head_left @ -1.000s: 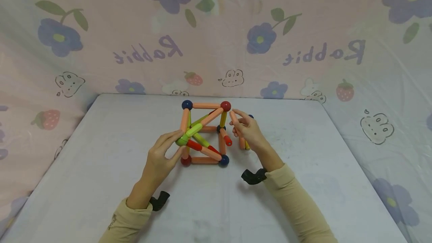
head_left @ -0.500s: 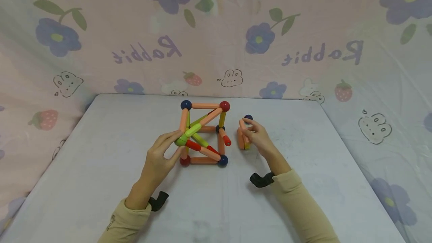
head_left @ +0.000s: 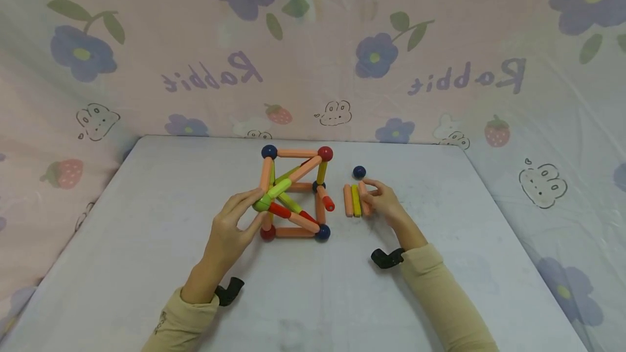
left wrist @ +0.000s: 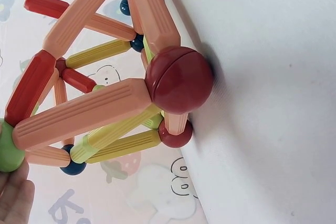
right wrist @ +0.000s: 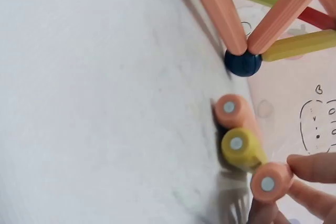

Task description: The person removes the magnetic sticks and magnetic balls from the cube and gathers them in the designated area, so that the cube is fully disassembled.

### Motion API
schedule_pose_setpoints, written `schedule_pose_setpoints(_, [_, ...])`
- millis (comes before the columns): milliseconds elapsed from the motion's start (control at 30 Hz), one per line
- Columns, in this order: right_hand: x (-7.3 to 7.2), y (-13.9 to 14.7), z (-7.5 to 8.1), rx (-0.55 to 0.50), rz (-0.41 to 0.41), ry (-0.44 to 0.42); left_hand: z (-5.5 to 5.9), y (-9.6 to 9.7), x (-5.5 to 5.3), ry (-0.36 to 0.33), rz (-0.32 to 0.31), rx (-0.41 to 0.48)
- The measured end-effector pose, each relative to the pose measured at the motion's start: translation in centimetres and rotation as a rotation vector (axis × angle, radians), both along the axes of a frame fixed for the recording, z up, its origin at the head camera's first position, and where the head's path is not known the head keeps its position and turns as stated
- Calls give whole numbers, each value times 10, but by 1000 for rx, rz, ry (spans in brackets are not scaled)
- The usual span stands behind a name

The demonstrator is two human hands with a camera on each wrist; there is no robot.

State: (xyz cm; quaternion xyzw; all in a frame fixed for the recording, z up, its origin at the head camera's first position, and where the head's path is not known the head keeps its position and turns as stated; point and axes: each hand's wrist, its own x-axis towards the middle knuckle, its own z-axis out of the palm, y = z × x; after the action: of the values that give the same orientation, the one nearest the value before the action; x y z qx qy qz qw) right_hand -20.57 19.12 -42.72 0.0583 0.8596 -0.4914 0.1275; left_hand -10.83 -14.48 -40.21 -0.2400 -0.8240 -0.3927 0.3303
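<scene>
"Rabbit" (head_left: 213, 76) stands mirrored — twice — on the backdrop (head_left: 313, 42); lettering (head_left: 160, 322) on the left sleeve (head_left: 188, 322) is illegible.

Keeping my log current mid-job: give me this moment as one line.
left hand: holding green ball of stick frame | right hand: pinching peach stick | alongside: yellow stick, second peach stick | beyond: loose blue ball

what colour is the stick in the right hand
The stick is peach-orange, with a pale disc in its end; clearest in the right wrist view.
</scene>
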Motion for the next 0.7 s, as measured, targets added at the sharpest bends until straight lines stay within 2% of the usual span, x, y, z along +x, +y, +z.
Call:
schedule_pose_setpoints(167, [-6, 2, -4, 27, -11, -44, 1, 0, 0, -6, -4, 5])
schedule_pose_setpoints(333, [-9, 1, -4, 87, 6, -40, 0, 0, 0, -20, -17, 25])
schedule_pose_setpoints(567, [-15, 1, -6, 165, 6, -23, 0, 0, 0, -11, -9, 8])
schedule_pose_setpoints(700, [-16, 1, -8, 168, 6, -19, 0, 0, 0, -7, -10, 10])
